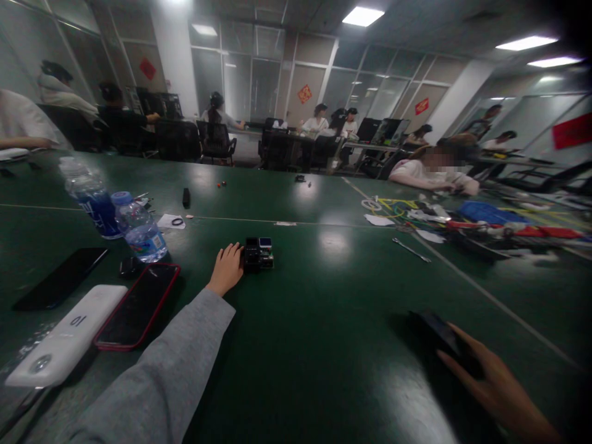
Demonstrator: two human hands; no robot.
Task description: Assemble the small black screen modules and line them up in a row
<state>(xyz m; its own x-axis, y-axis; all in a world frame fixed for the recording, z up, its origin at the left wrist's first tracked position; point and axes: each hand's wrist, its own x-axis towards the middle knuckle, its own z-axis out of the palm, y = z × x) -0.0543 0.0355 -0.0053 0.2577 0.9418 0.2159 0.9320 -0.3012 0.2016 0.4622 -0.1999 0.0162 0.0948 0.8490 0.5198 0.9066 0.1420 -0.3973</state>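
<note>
My left hand (226,269) reaches forward in a grey sleeve, and its fingers touch the left side of a small black device (259,253) with a blue-white top on the green table (296,345). The fingers lie loosely curved against it; no grip round it shows. My right hand (485,376) is low at the right, blurred by motion. It rests on a dark flat object (435,336), fingers stretched over it.
Two water bottles (139,228) stand at the left, with a red-cased phone (137,306), a white power bank (65,342) and a black phone (60,277). A wrench (411,250) and a clutter of cables and parts (485,222) lie right. Another person (435,169) leans on the table; more people sit behind.
</note>
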